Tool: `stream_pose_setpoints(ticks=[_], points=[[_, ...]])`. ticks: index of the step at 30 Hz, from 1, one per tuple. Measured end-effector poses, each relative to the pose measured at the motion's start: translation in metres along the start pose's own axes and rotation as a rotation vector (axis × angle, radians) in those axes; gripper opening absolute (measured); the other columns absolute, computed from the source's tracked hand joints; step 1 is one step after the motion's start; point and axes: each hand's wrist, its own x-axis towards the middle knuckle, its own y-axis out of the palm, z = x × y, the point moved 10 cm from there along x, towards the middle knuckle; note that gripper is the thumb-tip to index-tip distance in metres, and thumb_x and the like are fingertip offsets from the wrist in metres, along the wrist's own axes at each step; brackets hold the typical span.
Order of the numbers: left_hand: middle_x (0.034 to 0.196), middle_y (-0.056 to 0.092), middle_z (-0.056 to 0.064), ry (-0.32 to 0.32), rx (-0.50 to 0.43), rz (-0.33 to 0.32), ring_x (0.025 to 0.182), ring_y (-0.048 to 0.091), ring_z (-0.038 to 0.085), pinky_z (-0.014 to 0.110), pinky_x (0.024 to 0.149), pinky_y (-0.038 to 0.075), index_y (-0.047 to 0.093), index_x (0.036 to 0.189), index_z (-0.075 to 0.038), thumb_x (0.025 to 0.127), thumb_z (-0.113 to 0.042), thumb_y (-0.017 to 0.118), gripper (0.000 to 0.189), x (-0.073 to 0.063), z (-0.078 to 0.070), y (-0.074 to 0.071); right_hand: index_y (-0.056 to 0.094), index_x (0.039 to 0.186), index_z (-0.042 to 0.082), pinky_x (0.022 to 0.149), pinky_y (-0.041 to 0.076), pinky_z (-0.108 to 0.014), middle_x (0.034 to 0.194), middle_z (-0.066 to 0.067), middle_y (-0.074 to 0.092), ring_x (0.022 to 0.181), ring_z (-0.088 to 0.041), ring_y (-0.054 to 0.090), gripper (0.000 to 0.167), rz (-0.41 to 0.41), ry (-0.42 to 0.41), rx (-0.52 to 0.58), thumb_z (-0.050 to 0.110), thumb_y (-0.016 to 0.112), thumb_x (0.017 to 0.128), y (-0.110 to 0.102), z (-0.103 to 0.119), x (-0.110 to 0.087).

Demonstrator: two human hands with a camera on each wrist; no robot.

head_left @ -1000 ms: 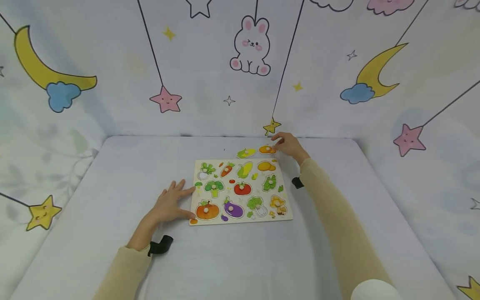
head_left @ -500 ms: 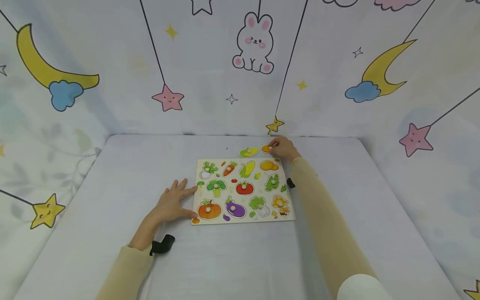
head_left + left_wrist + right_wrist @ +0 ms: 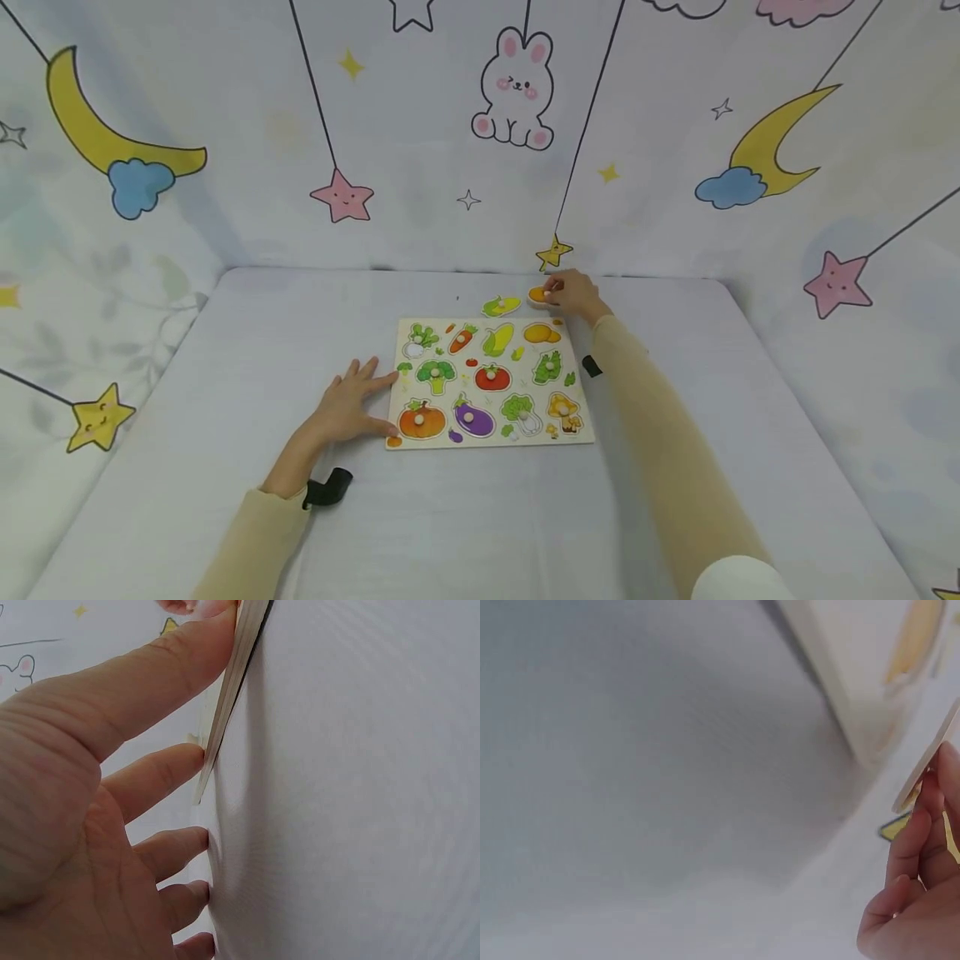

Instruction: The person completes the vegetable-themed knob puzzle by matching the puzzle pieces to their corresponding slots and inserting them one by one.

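Note:
A wooden vegetable puzzle board (image 3: 487,443) lies flat on the table. My left hand (image 3: 348,408) is spread at its left side, thumb and index fingertip touching the edge; in the left wrist view the other fingers (image 3: 174,851) reach past the board's corner. Behind the far right corner, my right hand (image 3: 576,293) pinches an orange-brown potato puzzle piece (image 3: 536,295), partly covered by the fingers. The right wrist view shows this thin piece (image 3: 922,769) tilted between thumb and fingers. A corn puzzle piece (image 3: 501,307) lies just left of it, beyond the board's far edge.
Knobbed pieces such as the tomato (image 3: 492,379) and eggplant (image 3: 474,419) sit in the board. The corn recess (image 3: 498,340) and potato recess (image 3: 540,333) show printed pictures without knobs. A white cloth covers the table (image 3: 465,525); a patterned curtain (image 3: 420,233) hangs behind.
My right hand has moved from beside the potato piece to pinching it, covering its right part. The left hand stays at the board's edge. The head view has shifted slightly.

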Motion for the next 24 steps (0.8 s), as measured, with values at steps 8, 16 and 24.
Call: stream_pose_setpoints(ticks=[8, 16, 24], points=[[0.159, 0.019, 0.028, 0.001, 0.007, -0.001, 0.145, 0.005, 0.054, 0.070, 0.114, 0.006, 0.048, 0.144, -0.010, 0.065, -0.043, 0.087, 0.094, 0.000, -0.001, -0.002, 0.067, 0.108, 0.007, 0.070, 0.042, -0.030, 0.097, -0.011, 0.063, 0.083, -0.023, 0.054, 0.018, -0.006, -0.101, 0.055, 0.019, 0.065, 0.094, -0.013, 0.024, -0.023], [0.160, 0.017, 0.026, -0.016, 0.008, 0.018, 0.147, 0.002, 0.051, 0.067, 0.116, 0.003, 0.047, 0.146, -0.011, 0.067, -0.041, 0.087, 0.093, 0.001, 0.000, -0.002, 0.068, 0.102, 0.007, 0.066, 0.041, -0.028, 0.089, -0.008, 0.063, 0.078, -0.021, 0.052, 0.014, 0.082, -0.117, -0.014, 0.018, 0.067, 0.092, 0.011, 0.026, -0.051], [0.159, 0.017, 0.027, -0.010, 0.003, 0.014, 0.147, 0.003, 0.052, 0.068, 0.116, 0.004, 0.047, 0.145, -0.011, 0.067, -0.040, 0.087, 0.092, 0.000, 0.001, 0.000, 0.067, 0.096, 0.009, 0.069, 0.040, -0.029, 0.088, -0.006, 0.065, 0.081, -0.021, 0.054, 0.009, 0.115, -0.096, -0.058, 0.015, 0.068, 0.090, 0.027, 0.020, -0.054]])
